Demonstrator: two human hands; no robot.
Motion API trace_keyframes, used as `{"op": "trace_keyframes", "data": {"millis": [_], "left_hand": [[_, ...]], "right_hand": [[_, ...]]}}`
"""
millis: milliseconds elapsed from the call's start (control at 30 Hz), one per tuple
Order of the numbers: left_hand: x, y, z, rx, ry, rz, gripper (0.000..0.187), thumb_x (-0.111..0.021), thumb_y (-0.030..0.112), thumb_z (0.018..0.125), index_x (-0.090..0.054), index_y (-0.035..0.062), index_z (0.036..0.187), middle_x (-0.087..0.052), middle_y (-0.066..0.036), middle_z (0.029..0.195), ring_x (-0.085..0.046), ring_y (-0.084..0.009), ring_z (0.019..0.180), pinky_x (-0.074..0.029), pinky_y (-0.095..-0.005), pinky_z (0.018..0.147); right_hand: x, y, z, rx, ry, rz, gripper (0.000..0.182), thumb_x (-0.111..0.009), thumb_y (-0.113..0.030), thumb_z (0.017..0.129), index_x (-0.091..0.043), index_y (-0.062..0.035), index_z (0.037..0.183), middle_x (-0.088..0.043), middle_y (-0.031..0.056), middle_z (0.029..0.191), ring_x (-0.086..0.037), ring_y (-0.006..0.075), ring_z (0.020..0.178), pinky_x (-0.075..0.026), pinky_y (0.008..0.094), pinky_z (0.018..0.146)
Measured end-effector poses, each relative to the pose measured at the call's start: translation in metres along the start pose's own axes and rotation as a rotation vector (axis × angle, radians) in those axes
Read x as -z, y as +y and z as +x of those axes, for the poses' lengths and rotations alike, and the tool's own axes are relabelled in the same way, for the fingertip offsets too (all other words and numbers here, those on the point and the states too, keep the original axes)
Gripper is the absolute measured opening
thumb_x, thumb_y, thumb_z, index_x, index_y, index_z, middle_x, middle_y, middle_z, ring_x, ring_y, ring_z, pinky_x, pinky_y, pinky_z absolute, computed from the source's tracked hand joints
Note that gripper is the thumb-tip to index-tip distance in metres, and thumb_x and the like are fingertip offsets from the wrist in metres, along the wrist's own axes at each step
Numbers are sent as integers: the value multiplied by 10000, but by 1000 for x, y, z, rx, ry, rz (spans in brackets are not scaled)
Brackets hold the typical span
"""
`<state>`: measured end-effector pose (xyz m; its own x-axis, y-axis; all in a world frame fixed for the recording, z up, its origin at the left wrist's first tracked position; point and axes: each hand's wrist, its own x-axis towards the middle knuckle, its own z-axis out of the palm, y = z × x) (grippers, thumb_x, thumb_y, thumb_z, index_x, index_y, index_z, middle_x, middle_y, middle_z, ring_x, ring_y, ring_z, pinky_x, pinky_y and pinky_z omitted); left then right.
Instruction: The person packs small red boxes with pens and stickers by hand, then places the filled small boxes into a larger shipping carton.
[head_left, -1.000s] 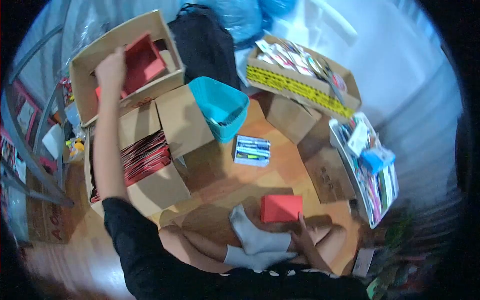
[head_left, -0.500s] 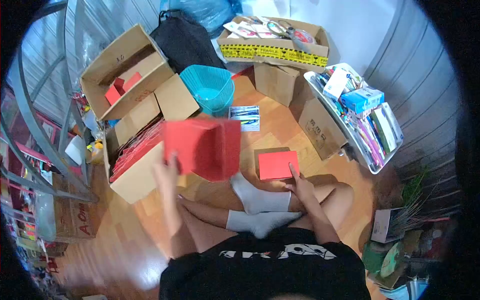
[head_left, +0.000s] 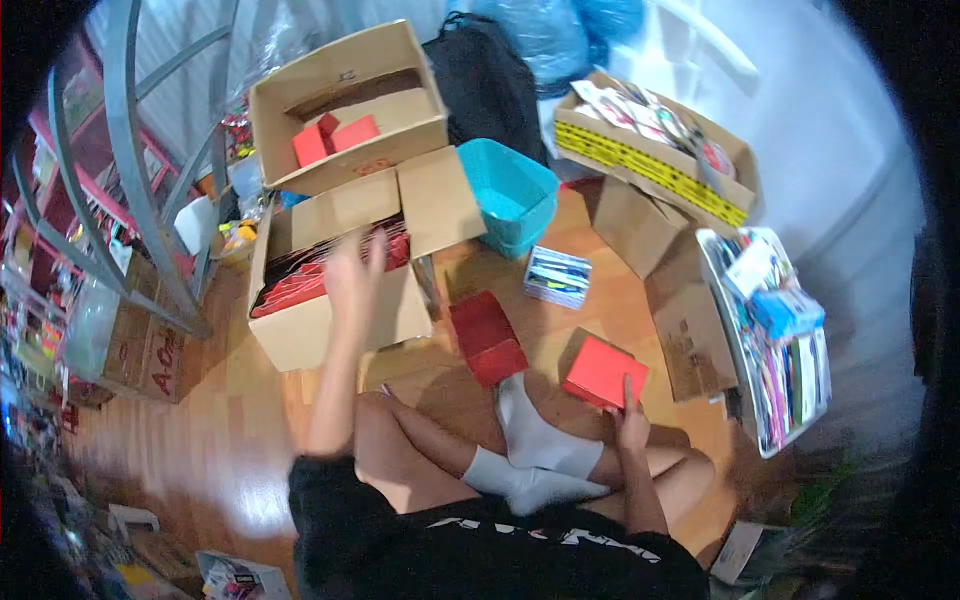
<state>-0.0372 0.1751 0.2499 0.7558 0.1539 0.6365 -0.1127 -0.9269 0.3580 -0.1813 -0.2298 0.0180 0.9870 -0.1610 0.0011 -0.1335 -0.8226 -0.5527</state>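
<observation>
My left hand (head_left: 352,280), a little blurred, is over the open cardboard carton (head_left: 335,325) with its fingers apart and nothing visible in them. Beneath it, flat red cardboard pieces (head_left: 290,292) stand packed in that carton. My right hand (head_left: 630,420) grips the near right edge of a closed red box (head_left: 605,370), its index finger stretched along the top; the other fingers are partly hidden. An open red box (head_left: 487,340), dark inside, lies on the floor by my socked foot (head_left: 540,435), apart from both hands.
Behind stands another carton (head_left: 350,100) with red boxes (head_left: 355,133) inside. A teal basket (head_left: 510,190) and a tray of pens (head_left: 558,277) sit ahead. To the right are a carton with yellow tape (head_left: 640,155) and a white bin of stationery (head_left: 775,340). Metal railings (head_left: 150,180) rise at left.
My left hand has let go of the open red box, now on the floor, and moved to the carton of flat red pieces. My right hand stays on the closed box. The view has turned left.
</observation>
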Motion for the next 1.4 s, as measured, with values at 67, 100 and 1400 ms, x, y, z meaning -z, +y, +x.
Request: {"op": "trace_keyframes", "data": {"millis": [67,100,1400], "left_hand": [[0,-35,74,-177,240,64,234,-553,219,777,-563,7,876,-579,-193,757,-566,-347,724,-435,-421,639],[-2,-51,109,-101,242,169,205,-556,191,769,-562,9,864,-585,-185,783,-564,-346,703,-442,-414,645],[-55,-90,214,-335,-296,716,185,-470,152,731,-632,62,720,-617,-171,761,-620,-295,716,-497,-405,604]], "right_hand": [[10,-6,1,-98,-57,-16,686,-616,-218,743,-251,-243,1323,-525,237,1031,-535,358,918,-438,413,727],[7,-6,3,-72,-19,-34,700,-622,-209,737,-245,-240,1325,-529,233,1021,-540,360,903,-441,413,718],[-6,4,1,58,61,-150,731,-634,-273,702,-250,-240,1323,-545,224,951,-571,347,799,-466,407,648]]}}
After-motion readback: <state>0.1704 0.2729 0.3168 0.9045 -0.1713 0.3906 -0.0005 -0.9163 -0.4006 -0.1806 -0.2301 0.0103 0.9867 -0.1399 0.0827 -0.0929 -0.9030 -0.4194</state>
